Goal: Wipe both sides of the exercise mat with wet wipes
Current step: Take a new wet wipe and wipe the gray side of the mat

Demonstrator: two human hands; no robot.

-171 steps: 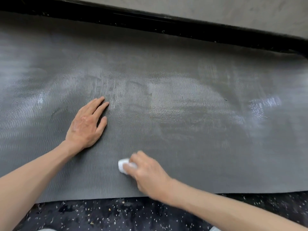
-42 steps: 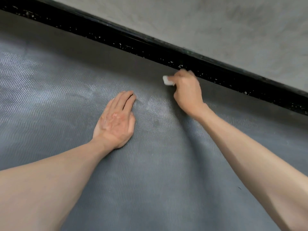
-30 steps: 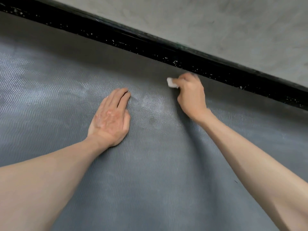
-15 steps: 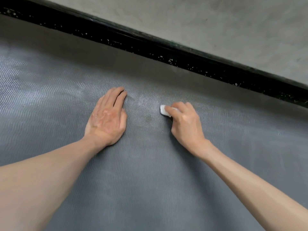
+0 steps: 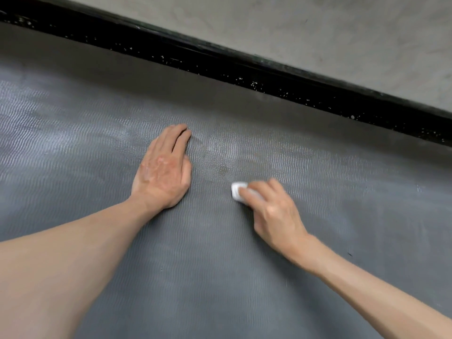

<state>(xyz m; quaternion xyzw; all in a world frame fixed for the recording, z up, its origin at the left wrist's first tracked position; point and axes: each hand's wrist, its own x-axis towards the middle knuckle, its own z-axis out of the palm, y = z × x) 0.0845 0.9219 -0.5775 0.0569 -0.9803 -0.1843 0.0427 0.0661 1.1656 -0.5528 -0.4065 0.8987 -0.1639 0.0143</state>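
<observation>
Our right hand (image 5: 274,211) now sits nearer us, back from the far edge of the mat (image 5: 220,277), just right of our left hand (image 5: 162,172). We curl its fingers round the wipe (image 5: 237,190), pressing it on the mat. Our left hand lies flat there, fingers straight. The mat lies on the floor (image 5: 244,72).

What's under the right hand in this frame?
A folded white wet wipe, pressed onto the grey exercise mat by the right hand. Only its left end shows; the fingers cover the rest.
</observation>
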